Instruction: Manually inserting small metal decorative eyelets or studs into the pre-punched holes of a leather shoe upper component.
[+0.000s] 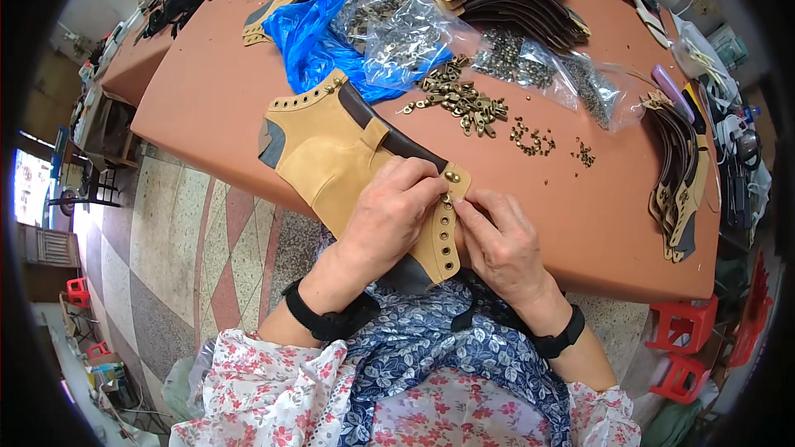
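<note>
The tan leather piece (323, 157) lies beneath the hands, slanting from the table (596, 223) out past its near edge, with the left hand (389, 203) pinched on its holed strip (445, 240) and the right hand (501, 236) close at the strip's outer side, the fingertips nearly meeting; whether a small fitting is caught between them I cannot tell. Because part of the leather overhangs, a loosened left pinch could let it sag toward the blue flowered cloth (414, 323) below the hands, and a tiny part fumbled at the fingertips might drop there or onto the floor (166, 232). The brass hooks (464, 98) and small studs (534, 141) beyond the right hand lie loose, so a careless sweep of that hand would likely scatter or mix them. Beyond the left hand, a crumpled blue bag (306, 41) lies partly under a clear bag (397, 25) of small metal pieces; beyond the right, a second clear bag (522, 62) and a third (592, 89) hold similar pieces
</note>
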Motion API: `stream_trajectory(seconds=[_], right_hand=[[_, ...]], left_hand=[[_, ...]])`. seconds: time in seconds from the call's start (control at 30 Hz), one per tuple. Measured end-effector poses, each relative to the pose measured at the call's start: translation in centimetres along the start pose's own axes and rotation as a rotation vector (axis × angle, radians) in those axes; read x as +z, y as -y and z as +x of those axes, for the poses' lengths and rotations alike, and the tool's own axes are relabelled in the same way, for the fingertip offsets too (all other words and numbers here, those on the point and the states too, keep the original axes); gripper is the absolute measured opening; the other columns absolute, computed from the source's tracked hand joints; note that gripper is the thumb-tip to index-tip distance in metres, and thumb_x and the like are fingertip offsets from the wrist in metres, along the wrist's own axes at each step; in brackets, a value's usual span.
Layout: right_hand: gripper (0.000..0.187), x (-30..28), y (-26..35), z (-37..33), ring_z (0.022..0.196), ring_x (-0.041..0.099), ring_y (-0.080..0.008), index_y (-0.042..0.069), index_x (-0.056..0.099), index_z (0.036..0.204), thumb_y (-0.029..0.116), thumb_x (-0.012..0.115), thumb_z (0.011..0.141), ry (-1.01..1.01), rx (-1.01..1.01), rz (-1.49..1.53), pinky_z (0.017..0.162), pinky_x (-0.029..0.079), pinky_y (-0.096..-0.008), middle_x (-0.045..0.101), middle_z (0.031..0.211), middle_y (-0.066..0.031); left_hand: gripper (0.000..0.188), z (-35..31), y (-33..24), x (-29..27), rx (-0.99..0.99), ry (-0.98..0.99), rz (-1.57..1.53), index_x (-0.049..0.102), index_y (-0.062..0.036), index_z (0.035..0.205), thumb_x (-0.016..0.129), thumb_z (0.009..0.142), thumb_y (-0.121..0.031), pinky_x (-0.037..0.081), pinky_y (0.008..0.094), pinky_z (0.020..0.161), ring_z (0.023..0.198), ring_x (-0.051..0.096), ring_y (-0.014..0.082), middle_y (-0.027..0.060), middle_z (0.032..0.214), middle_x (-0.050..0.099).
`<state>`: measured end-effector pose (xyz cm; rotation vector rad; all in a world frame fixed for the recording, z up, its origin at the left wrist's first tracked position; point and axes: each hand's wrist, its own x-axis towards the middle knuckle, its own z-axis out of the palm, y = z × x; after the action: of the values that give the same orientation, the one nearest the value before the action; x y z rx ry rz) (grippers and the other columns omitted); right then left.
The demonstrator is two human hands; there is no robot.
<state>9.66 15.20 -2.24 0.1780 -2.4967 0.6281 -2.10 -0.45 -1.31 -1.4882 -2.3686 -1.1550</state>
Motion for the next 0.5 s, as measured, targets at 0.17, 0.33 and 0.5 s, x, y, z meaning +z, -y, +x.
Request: stream_trajectory(seconds=[0.17, 0.33, 0.5], right_hand=[[0.031, 0.03, 0.00, -0.05, 0.088, 0.063, -0.0286, -0.005, 0.068, 0.107, -0.001, 0.072, 0.077, -0.015, 0.001, 0.012, 0.079, 0.054, -0.0377, 0.062, 0.103, -0.0131], [0.029, 0.10, -0.11, -0.02, 0.087, 0.063, -0.0293, -0.005, 0.067, 0.107, -0.002, 0.071, 0.079, -0.031, 0.017, 0.028, 0.078, 0.054, -0.0377, 0.062, 0.102, -0.0134], [0.029, 0.09, 0.06, 0.19, 0.088, 0.062, -0.0294, -0.005, 0.067, 0.108, -0.002, 0.070, 0.080, -0.043, 0.039, 0.043, 0.078, 0.053, -0.0378, 0.062, 0.102, -0.0134]], left_hand=[[0.018, 0.03, 0.06, 0.13, 0.023, -0.019, 0.026, 0.068, -0.0021, 0.097, 0.074, 0.081, 0.001, 0.052, 0.0384, 0.077, 0.090, 0.063, 0.0305, 0.0104, 0.100, 0.065], [0.019, -0.02, 0.13, 0.47, 0.035, -0.033, 0.035, 0.067, -0.0018, 0.098, 0.074, 0.080, 0.001, 0.052, 0.0386, 0.077, 0.091, 0.062, 0.0306, 0.0107, 0.101, 0.064], [0.019, -0.01, 0.08, 0.69, 0.035, -0.059, 0.064, 0.068, -0.0019, 0.098, 0.074, 0.080, 0.000, 0.052, 0.0388, 0.077, 0.091, 0.062, 0.0305, 0.0106, 0.100, 0.064]])
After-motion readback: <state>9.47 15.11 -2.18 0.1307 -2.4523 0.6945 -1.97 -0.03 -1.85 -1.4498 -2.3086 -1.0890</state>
